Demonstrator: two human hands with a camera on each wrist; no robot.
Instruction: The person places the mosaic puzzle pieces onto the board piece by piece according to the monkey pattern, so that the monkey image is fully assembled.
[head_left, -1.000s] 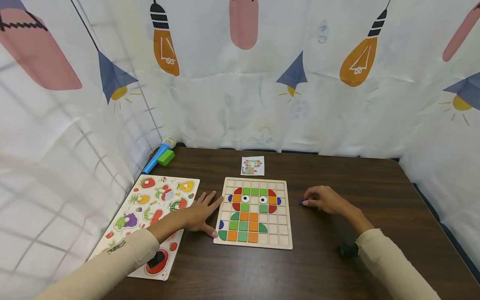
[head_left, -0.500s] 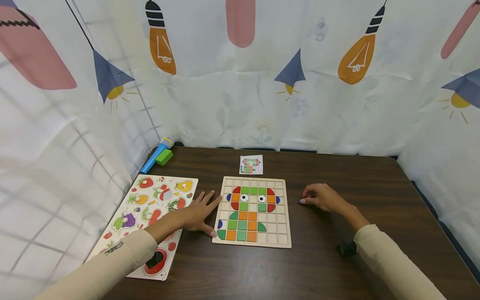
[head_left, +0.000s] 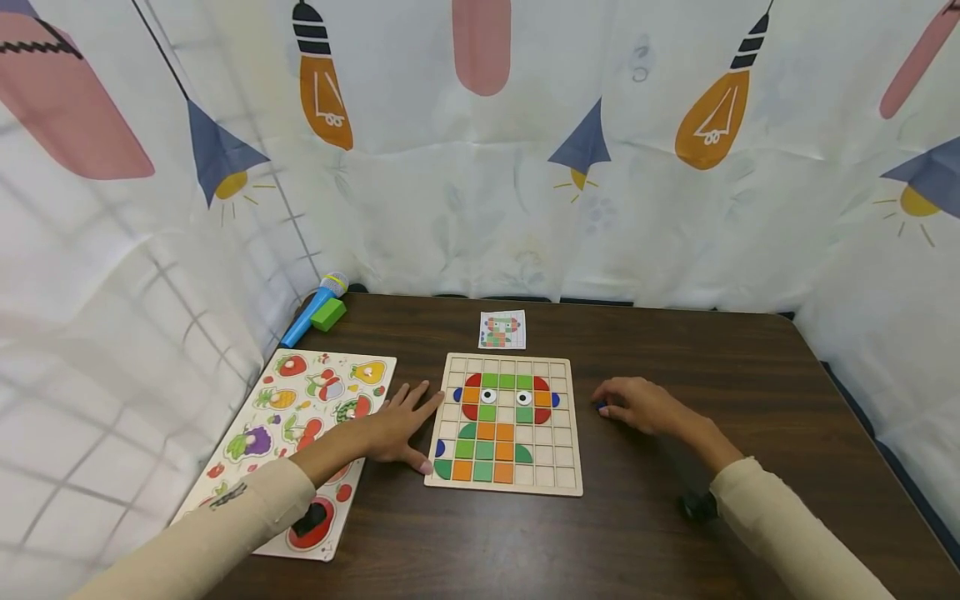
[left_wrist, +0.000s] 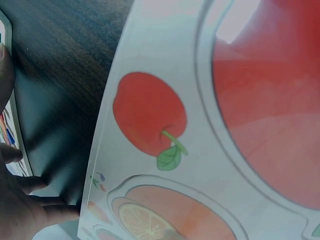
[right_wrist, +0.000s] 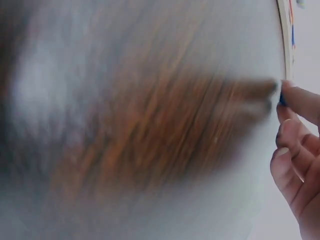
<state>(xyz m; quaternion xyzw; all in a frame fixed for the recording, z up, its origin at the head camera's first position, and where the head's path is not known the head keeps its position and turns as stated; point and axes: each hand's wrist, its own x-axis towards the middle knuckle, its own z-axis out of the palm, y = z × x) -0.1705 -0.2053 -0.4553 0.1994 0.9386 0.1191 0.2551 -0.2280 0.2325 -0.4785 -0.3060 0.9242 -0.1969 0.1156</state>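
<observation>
A wooden grid board [head_left: 554, 477] holds coloured tiles that form an animal-like figure with two round eyes. My left hand [head_left: 397, 429] lies with spread fingers at the board's left edge, thumb at its lower left corner. To the right of the board, my right hand [head_left: 641, 404] pinches a small blue piece [right_wrist: 282, 98] between thumb and forefinger, close over the table. Most of that piece is hidden by the fingers. Behind the board lies a small pattern card [head_left: 502, 330] printed with a similar figure.
A white fruit-and-vegetable puzzle board [head_left: 300, 400] lies on the left, partly under my left forearm. At the back left corner are a blue toy microphone [head_left: 311, 310] and a green block [head_left: 328, 315]. A printed curtain [head_left: 450, 217] surrounds the dark wooden table [head_left: 480, 550].
My right hand has shifted slightly left, its fingers now covering more of the blue piece. The left hand stays at the board. The head view moved a little early on.
</observation>
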